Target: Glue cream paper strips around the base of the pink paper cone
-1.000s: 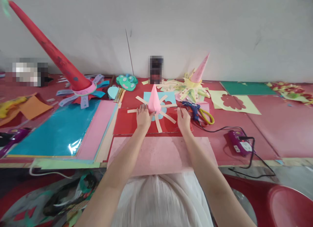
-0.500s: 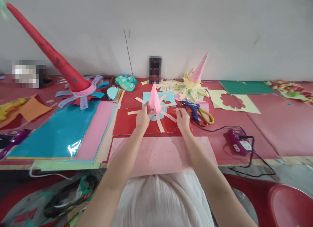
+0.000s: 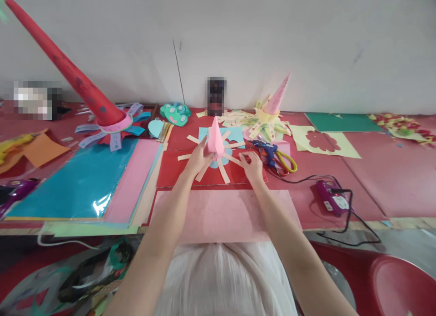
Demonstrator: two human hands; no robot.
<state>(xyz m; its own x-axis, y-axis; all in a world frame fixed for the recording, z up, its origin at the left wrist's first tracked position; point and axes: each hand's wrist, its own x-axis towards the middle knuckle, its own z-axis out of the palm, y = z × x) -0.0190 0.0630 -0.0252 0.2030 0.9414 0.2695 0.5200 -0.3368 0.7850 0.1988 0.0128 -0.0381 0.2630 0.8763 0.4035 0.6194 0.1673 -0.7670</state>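
Observation:
A small pink paper cone (image 3: 214, 138) with cream paper strips (image 3: 223, 171) fanning out from its base stands over a red sheet (image 3: 177, 173) and a light-blue cutout. My left hand (image 3: 196, 159) is closed round the cone's base on its left side and tilts it up a little. My right hand (image 3: 252, 166) rests to the cone's right, its fingers curled and pinching the end of a cream strip. A pale pink sheet (image 3: 221, 216) lies in front of both hands.
A blue glue gun (image 3: 267, 150) and yellow-handled scissors (image 3: 286, 162) lie right of my hands. A purple power adapter (image 3: 329, 198) with black cable sits further right. A tall red cone (image 3: 68, 71), teal and pink sheets (image 3: 78, 180) lie left. Another pink-and-yellow cone (image 3: 272, 107) stands behind.
My left hand went from lying flat beside the cone to gripping its base and lifting it. My right hand moved left towards the cone and curled onto a strip.

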